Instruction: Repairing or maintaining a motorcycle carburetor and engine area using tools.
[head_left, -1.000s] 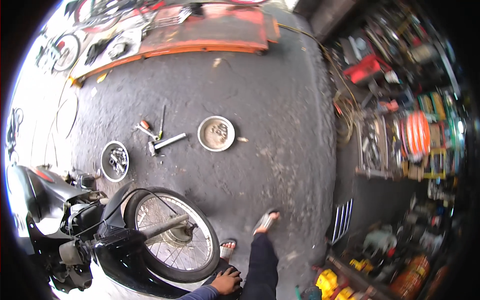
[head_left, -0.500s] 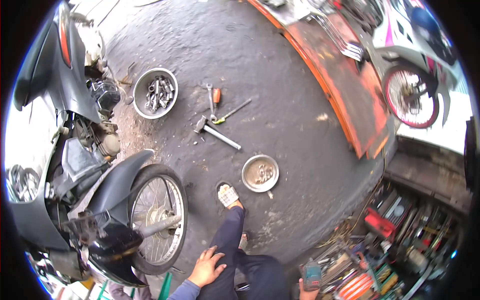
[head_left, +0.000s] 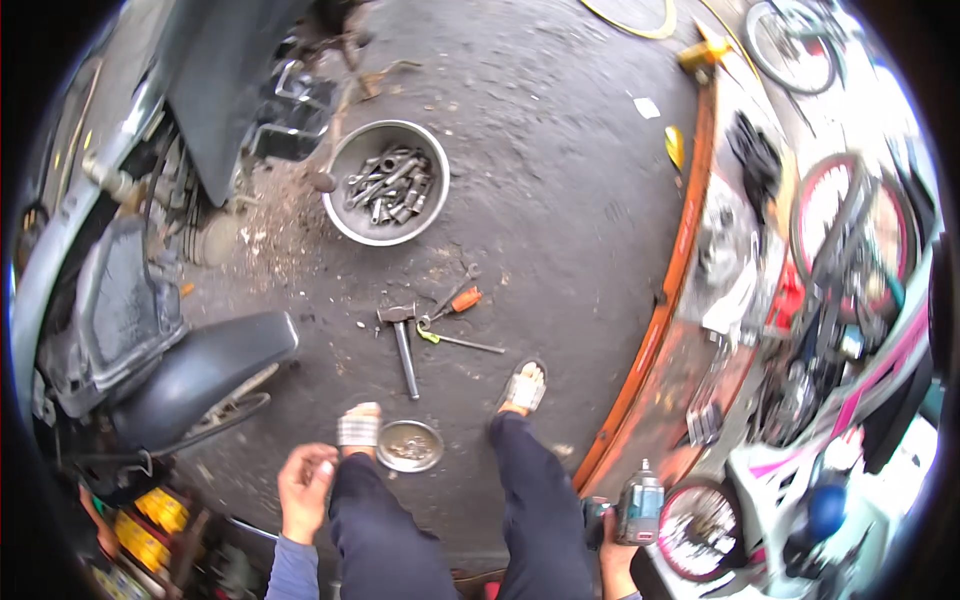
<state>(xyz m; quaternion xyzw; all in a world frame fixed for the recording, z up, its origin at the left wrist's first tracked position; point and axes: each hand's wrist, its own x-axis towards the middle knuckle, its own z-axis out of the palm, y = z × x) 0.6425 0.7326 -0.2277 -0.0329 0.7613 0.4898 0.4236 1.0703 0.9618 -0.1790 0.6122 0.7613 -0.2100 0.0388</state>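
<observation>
Cordless drill (head_left: 641, 507), right grip (head_left: 613, 553) partly hidden

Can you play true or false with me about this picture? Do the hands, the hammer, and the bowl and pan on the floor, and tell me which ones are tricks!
1. The right hand holds a drill. True.
2. The bowl is full of water. False: metal tools lie in it.
3. The hammer lies on the floor between the bowl and the pan. True.
4. The pan is up on the orange platform. False: it is on the floor beside the left foot.
5. The left hand is beside the left leg. True.
</observation>
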